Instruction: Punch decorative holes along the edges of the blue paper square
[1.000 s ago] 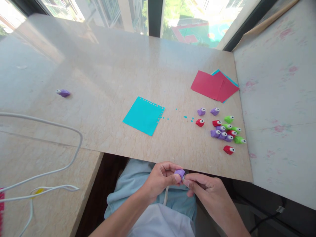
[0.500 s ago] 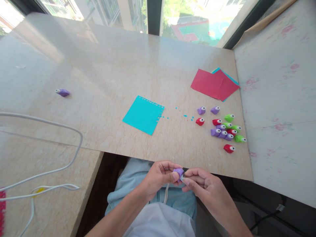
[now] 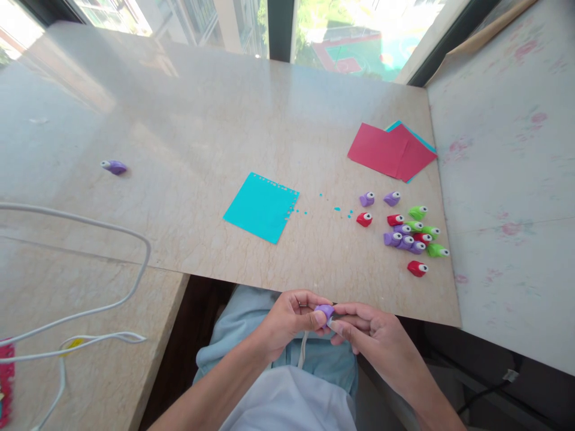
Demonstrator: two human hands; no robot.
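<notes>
My left hand (image 3: 287, 320) and my right hand (image 3: 371, 335) meet over my lap, just below the table's front edge. Both pinch one small purple punch (image 3: 324, 311) between their fingertips. On the beige table lies a cyan paper square (image 3: 260, 208) with small holes along its upper and right edges; tiny cyan bits (image 3: 336, 209) are scattered to its right. A cluster of several small purple, red and green punches (image 3: 406, 234) sits at the right.
A lone purple punch (image 3: 114, 167) lies far left. Red sheets over a cyan one (image 3: 390, 151) sit at the back right. A white cable (image 3: 112, 263) loops over the lower left surface. A pale stained board (image 3: 507, 179) adjoins the table on the right.
Both hands have stayed together on the purple punch, with the right fingers shifting slightly around it. Nothing on the table has moved.
</notes>
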